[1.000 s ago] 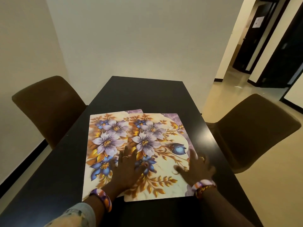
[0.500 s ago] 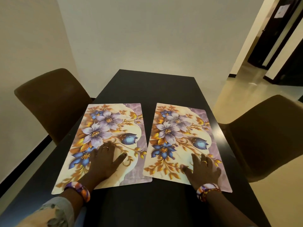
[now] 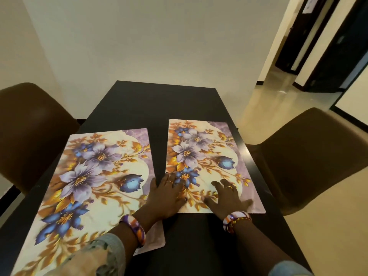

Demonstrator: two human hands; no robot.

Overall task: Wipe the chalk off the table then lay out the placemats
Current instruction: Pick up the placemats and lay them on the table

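Observation:
Two floral placemats lie side by side on the black table (image 3: pixel 159 102). The left placemat (image 3: pixel 93 184) has nothing on it apart from my forearm over its right corner. The right placemat (image 3: pixel 201 156) lies beside the table's right edge. My left hand (image 3: pixel 166 196) rests flat with fingers spread across the near left corner of the right placemat. My right hand (image 3: pixel 227 196) presses flat on the same mat's near edge, fingers apart. Neither hand grips anything. I see no chalk marks on the visible tabletop.
A brown chair (image 3: pixel 29 132) stands at the table's left side and another brown chair (image 3: pixel 310 156) at its right. The table's far end butts against a pale wall. A hallway with dark doors (image 3: pixel 338 46) opens at the back right.
The two mats went from overlapping to lying apart. My left hand has left the left mat and now lies on the right mat beside my right hand. The right mat sits farther forward.

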